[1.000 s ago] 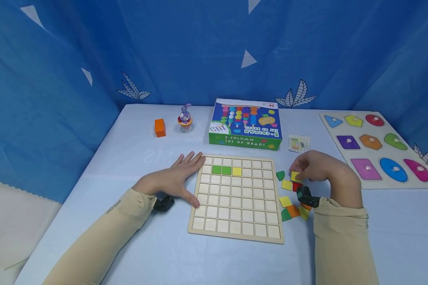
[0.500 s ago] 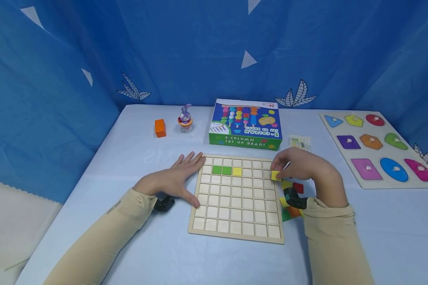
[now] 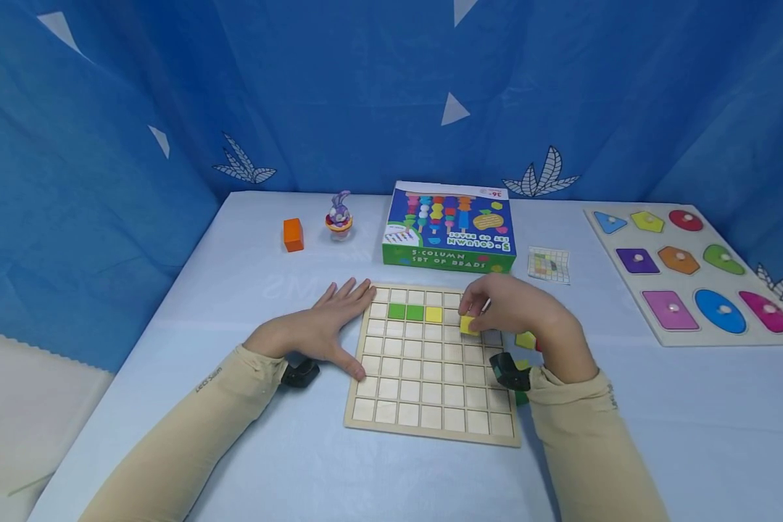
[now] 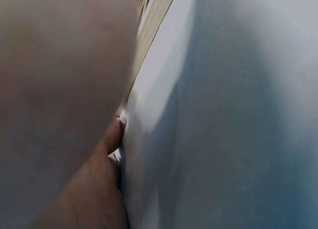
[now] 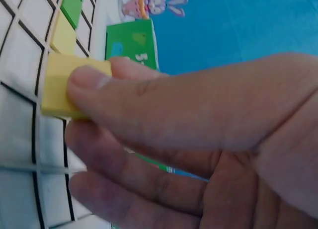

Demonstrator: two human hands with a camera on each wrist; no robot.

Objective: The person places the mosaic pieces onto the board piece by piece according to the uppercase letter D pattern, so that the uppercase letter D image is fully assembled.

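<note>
Grid board point(image 3: 432, 394) — three tiles point(image 3: 415, 313) inside, left hand point(image 3: 320, 324) spread, right hand point(image 3: 518, 308) pinching yellow tile point(image 5: 57, 87)

blue curtain point(image 3: 339, 94) with white triangles and leaves behind a white-covered table point(image 3: 248, 449)

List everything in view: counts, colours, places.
grid: 1, beige, centre
set tiles: 3, green/yellow, in grid
held tile: 1, yellow, over grid
loose tiles: 4+, multicoloured, right of grid
box: 1, blue-green, behind grid
card: 1, multicoloured, beside box
puzzle: 1, multicoloured, right
block: 1, orange, left
bunny: 1, purple, beside block
table: 1, pale, underneath
curtain: 1, blue, behind
sleeves: 2, beige, foreground
cameras: 2, black, by sleeves
left grip: 1, bare, grid's edge
right grip: 1, bare, pinching tile
</note>
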